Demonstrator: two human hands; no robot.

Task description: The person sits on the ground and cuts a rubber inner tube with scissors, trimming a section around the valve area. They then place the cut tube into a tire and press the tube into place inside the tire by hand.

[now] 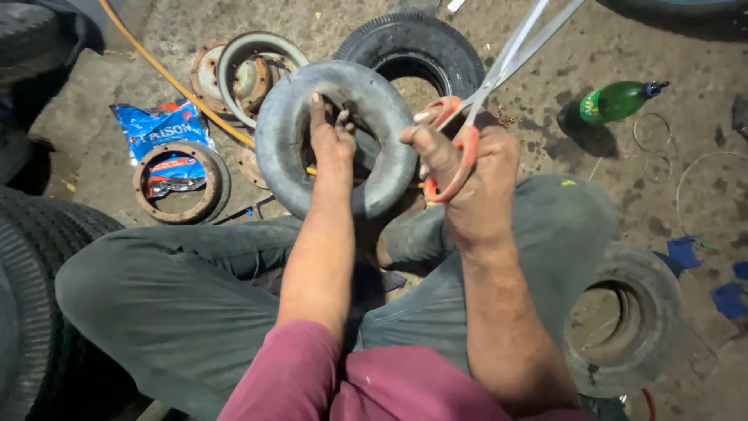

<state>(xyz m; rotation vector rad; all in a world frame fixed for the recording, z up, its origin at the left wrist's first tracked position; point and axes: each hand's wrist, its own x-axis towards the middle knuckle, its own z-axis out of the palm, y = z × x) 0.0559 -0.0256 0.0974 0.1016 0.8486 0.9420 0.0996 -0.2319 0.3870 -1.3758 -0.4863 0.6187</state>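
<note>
From the head view, my left hand [333, 144] grips the inner edge of the grey inner tube [335, 140], holding it upright above my knees. My right hand [467, 175] clasps orange-handled scissors [467, 132], blades apart and pointing away. The tube looks uncut; all cutting remains.

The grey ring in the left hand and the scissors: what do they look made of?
Inner tube: likely rubber, matte grey, soft rounded walls. Scissors: shiny metal blades, with orange handles, probably plastic, looped around the right hand fingers.
</note>
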